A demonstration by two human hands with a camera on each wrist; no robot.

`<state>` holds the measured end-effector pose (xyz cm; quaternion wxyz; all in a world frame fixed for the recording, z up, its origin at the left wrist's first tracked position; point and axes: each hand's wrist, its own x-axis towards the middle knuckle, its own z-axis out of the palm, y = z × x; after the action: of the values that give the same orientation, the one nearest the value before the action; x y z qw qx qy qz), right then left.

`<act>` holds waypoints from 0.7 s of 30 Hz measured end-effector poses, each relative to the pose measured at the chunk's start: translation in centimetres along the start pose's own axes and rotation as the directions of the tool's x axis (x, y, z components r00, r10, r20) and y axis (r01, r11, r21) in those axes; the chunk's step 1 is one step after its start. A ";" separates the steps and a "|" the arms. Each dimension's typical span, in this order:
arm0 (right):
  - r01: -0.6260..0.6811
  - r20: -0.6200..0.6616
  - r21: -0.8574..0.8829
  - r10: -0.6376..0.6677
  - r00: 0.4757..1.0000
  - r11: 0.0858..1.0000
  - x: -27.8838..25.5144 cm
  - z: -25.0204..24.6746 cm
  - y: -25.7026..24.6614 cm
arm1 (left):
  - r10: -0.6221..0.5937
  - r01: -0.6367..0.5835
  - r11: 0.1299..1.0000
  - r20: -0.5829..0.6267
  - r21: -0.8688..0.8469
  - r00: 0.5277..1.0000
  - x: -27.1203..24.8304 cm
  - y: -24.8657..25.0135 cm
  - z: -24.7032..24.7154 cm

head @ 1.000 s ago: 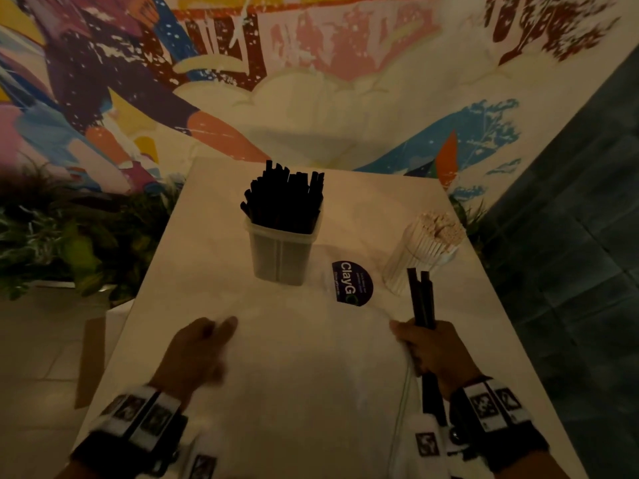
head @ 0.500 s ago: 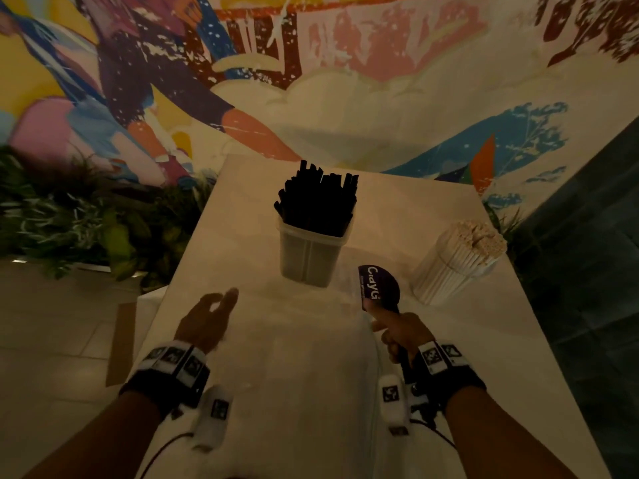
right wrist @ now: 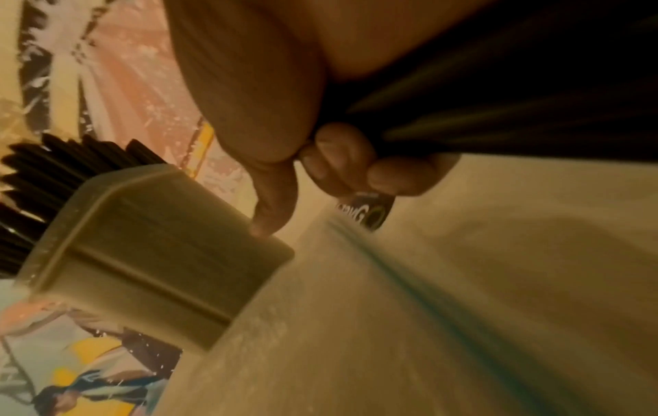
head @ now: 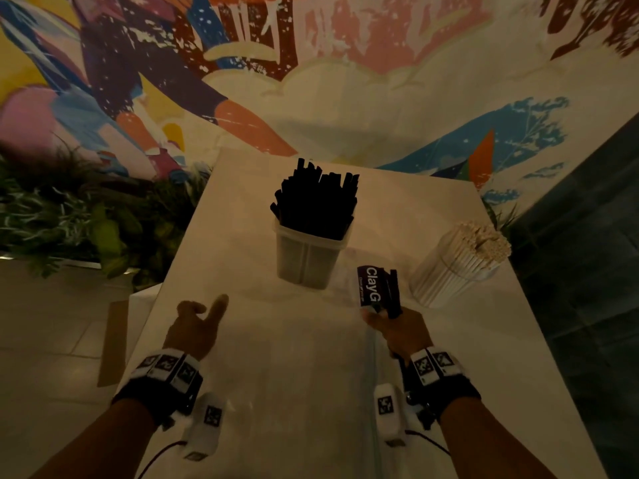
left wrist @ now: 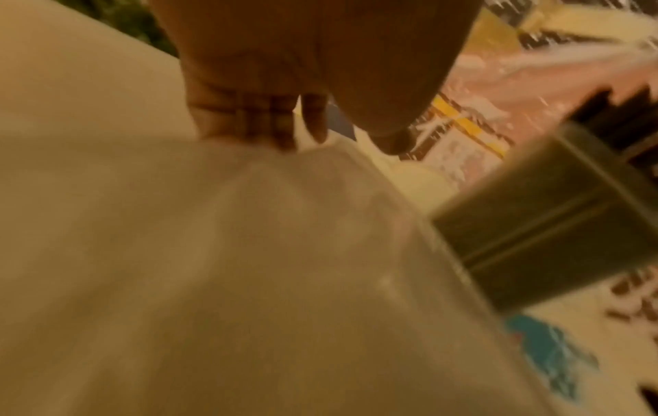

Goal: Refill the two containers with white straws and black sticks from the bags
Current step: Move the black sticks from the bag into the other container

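Note:
A square translucent container (head: 307,262) packed with black sticks (head: 316,202) stands mid-table. To its right is a round container of white straws (head: 461,264). A clear plastic bag (head: 294,375) lies across the near table. My right hand (head: 387,318) grips a few black sticks (head: 394,293) together with the bag's raised end, which bears a dark "ClayGo" sticker (head: 369,286). The right wrist view shows the fingers (right wrist: 356,166) curled round the sticks, close to the square container (right wrist: 153,253). My left hand (head: 204,312) holds the bag (left wrist: 284,253) with curled fingers (left wrist: 256,126), thumb free.
The white table (head: 242,202) is narrow and its far end meets a painted mural wall. Green plants (head: 69,219) stand on the floor to the left. A dark tiled wall (head: 587,271) runs along the right side.
My right hand has moved left and forward with the sticks, and the bag's sticker end has risen from flat on the table to upright. The left hand has barely shifted.

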<state>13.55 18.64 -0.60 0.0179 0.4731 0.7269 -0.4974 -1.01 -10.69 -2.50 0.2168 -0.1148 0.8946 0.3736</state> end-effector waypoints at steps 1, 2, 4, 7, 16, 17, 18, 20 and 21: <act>-0.004 -0.014 -0.041 0.004 1.000 0.999 -0.5 -0.7 0.3 | -0.047 0.048 0.999 0.043 -0.015 0.998 -0.1 -0.4 -0.4; -0.034 -0.020 -0.069 0.033 0.999 0.997 -1.0 -1.5 0.9 | -0.076 0.076 0.997 0.092 0.007 0.993 0.0 -1.1 -0.7; -0.169 0.034 -0.161 0.177 0.984 0.972 -2.3 -2.4 2.3 | -0.096 0.068 0.989 0.218 0.130 0.971 -1.0 -2.5 -0.5; -0.286 0.157 -0.354 0.358 0.920 0.890 -3.9 -0.8 4.4 | -0.109 0.044 0.978 0.323 0.202 0.940 -2.9 -3.9 1.4; -0.175 0.037 -0.283 0.193 0.981 0.943 -3.3 -0.8 6.3 | -0.088 -0.021 0.923 0.264 0.384 0.960 -3.7 -2.9 3.0; -0.140 0.028 -0.385 0.164 0.986 0.912 -3.4 -1.0 6.5 | -0.091 -0.034 0.902 0.268 0.430 0.959 -3.8 -2.6 2.7; -0.113 0.018 -0.448 0.135 0.991 0.887 -3.6 -1.3 6.5 | -0.098 -0.041 0.879 0.263 0.476 0.960 -3.8 -2.2 2.2; -0.093 -0.032 -0.402 0.087 0.996 0.911 -4.1 -2.4 5.8 | -0.092 -0.063 0.834 0.252 0.548 0.963 -4.0 -0.9 0.2; -0.090 -0.084 -0.338 0.065 0.994 0.937 -4.4 -3.2 5.2 | -0.052 -0.094 0.824 0.241 0.559 0.969 -4.1 0.0 -0.9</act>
<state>21.03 18.36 -0.46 0.0930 0.5086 0.7830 -0.3457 2.30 -11.18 0.02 0.3458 0.0116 0.9323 0.1052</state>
